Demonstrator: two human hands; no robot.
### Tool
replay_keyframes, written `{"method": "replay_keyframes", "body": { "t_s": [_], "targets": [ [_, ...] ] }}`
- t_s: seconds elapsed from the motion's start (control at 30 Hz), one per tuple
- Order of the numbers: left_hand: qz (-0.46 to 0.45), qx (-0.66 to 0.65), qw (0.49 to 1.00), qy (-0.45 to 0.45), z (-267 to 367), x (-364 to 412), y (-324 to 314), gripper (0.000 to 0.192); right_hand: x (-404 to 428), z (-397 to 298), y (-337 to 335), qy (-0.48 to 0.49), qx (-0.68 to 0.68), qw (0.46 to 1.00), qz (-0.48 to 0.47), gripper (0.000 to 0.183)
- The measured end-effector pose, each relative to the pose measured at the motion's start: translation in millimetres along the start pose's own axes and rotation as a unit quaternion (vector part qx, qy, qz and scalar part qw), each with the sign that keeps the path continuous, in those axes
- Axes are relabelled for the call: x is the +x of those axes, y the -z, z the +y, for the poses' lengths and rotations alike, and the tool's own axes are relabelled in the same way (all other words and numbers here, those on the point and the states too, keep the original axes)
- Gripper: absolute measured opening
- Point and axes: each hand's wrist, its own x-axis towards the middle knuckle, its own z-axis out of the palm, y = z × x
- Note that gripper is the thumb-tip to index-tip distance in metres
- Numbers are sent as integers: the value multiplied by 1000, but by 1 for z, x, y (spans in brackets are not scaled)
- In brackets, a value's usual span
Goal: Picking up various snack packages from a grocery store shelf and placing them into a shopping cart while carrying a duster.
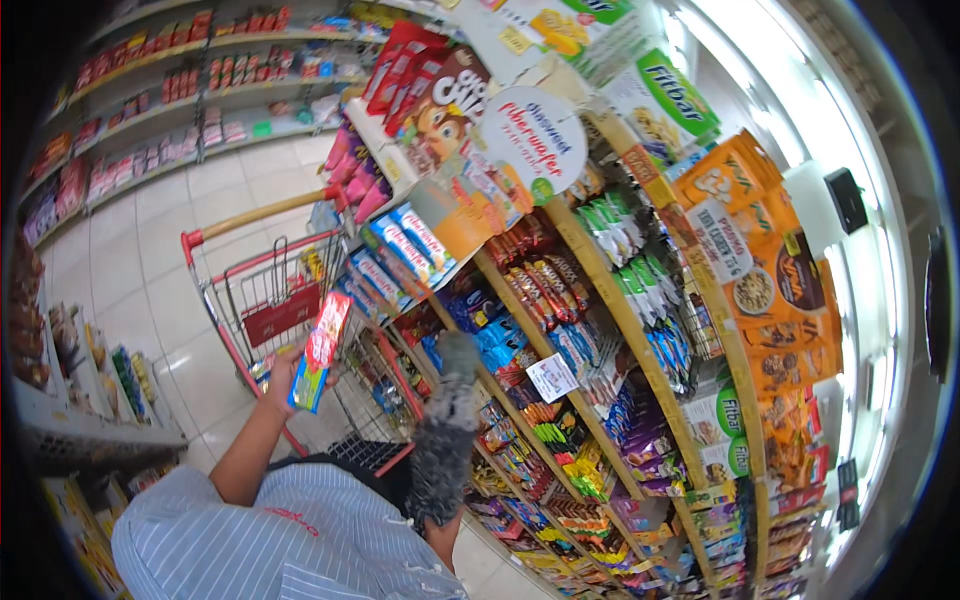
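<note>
My left hand grips a long, slim snack packet, red at its upper end and blue with green below. The packet is tilted, above the wire shopping trolley. My right forearm comes up from the bottom of the view into a mottled dark-grey covering. At its paler far end, my right hand appears covered and close to the snack shelves. The hand's fingers and anything in them cannot be made out. Boxes of wafers stand just above it, at the shelf end.
Several packaged goods are inside the trolley, which has a wooden-looking handle and a red sign. Orange pouches and cereal-bar boxes line the upper shelves. Other stocked shelves stand across the tiled floor. A low display is at left.
</note>
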Motion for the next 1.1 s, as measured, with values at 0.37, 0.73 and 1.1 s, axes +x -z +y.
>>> {"method": "replay_keyframes", "body": {
  "t_s": [0.37, 0.73, 1.1],
  "targets": [
    [-72, -118, 982, 132, -52, -20, -37, 48, 44, 2, -14, -3, -35, 999, -41, 47],
    [-31, -212, 967, 140, -52, -12, -7, 42, 35, -24, -27, -12, -111, 989, -100, 43],
    [8, -56, 982, 180, -58, 19, -5, 51, 61, -27, -20, 62, -321, 915, -236, 42]
  ]
}}
